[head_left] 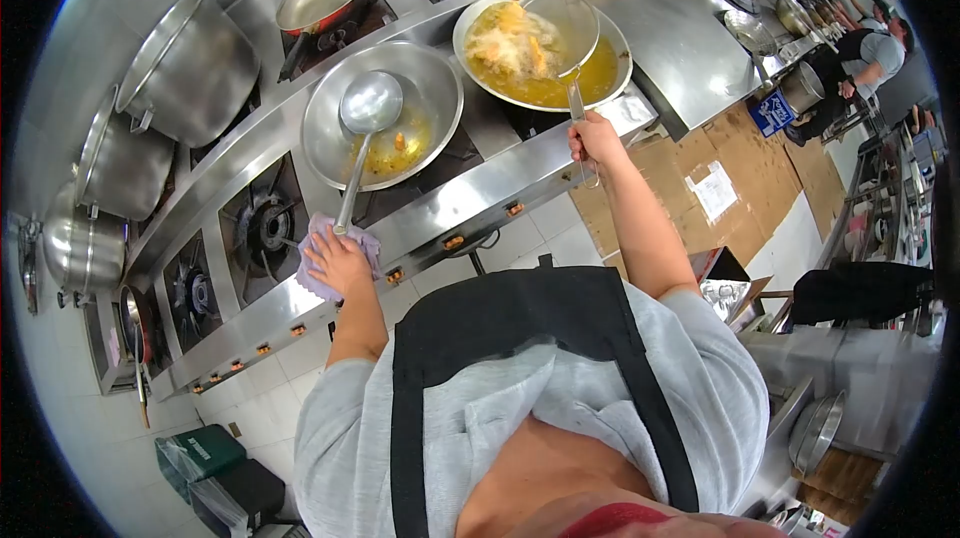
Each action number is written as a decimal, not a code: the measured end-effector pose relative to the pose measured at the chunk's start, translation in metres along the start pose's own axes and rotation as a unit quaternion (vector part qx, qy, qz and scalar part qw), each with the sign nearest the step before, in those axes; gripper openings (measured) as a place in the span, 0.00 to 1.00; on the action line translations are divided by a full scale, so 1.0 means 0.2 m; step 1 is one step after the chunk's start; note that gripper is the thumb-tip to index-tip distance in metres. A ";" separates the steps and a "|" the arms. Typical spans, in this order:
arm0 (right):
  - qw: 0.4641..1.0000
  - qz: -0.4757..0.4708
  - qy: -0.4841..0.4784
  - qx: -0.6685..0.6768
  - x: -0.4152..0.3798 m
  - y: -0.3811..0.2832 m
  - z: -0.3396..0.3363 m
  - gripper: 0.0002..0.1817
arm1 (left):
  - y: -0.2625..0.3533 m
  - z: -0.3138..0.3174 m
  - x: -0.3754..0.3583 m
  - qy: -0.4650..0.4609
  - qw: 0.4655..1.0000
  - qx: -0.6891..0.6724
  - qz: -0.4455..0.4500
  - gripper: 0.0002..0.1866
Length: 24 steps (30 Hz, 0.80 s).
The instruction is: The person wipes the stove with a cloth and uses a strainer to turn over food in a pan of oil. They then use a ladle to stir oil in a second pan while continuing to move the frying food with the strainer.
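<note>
Clearly, right hand [593,141] grips the skimmer [560,33] over the oil wok [615,68]; left hand [335,263], fingers flat, presses a cloth [370,241] at the range's front edge: tilting risks splashing hot oil.

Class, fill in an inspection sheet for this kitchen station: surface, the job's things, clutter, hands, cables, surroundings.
Surface: steel stove range, several burners, one row of knobs.
Job's things: wire skimmer lifting fried food over the wok of oil; ladle resting in the second wok.
Clutter: stockpots at the back; cardboard on the floor.
Hands: right hand grips the skimmer handle; left hand lies on a cloth.
Cables: nothing seen.
Surroundings: another person at a far counter.
</note>
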State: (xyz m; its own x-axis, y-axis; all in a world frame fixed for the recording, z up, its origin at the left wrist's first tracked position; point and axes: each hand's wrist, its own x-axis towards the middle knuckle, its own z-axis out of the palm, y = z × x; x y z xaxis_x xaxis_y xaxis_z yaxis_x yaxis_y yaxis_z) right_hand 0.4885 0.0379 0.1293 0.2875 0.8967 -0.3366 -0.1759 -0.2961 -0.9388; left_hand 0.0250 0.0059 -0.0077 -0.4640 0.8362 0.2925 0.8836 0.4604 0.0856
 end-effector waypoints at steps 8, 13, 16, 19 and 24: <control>0.997 0.011 -0.044 0.066 -0.12 -0.05 0.01 0.02 | 0.01 0.00 0.01 -0.006 1.000 0.028 -0.001 0.24; 0.986 0.023 -0.081 0.141 -0.20 -0.05 -0.09 0.02 | -0.01 0.04 0.01 0.042 0.999 -0.017 0.010 0.24; 0.990 0.011 -0.074 0.122 -0.25 -0.04 -0.12 0.02 | 0.01 0.00 0.01 -0.003 1.000 0.026 -0.004 0.25; 0.995 0.004 -0.049 0.091 -0.30 -0.05 -0.14 0.02 | 0.00 0.01 0.01 -0.007 0.999 0.037 0.001 0.24; 0.999 -0.016 -0.004 0.029 -0.34 -0.02 -0.14 0.02 | 0.00 0.01 0.01 -0.002 1.000 0.015 -0.001 0.25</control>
State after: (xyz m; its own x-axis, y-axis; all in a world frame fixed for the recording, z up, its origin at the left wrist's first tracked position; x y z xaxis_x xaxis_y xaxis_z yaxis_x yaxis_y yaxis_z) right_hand 0.4967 -0.0311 0.1546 0.2860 0.9085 -0.3047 -0.2217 -0.2466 -0.9434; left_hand 0.0244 0.0079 -0.0090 -0.4666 0.8361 0.2886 0.8802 0.4711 0.0581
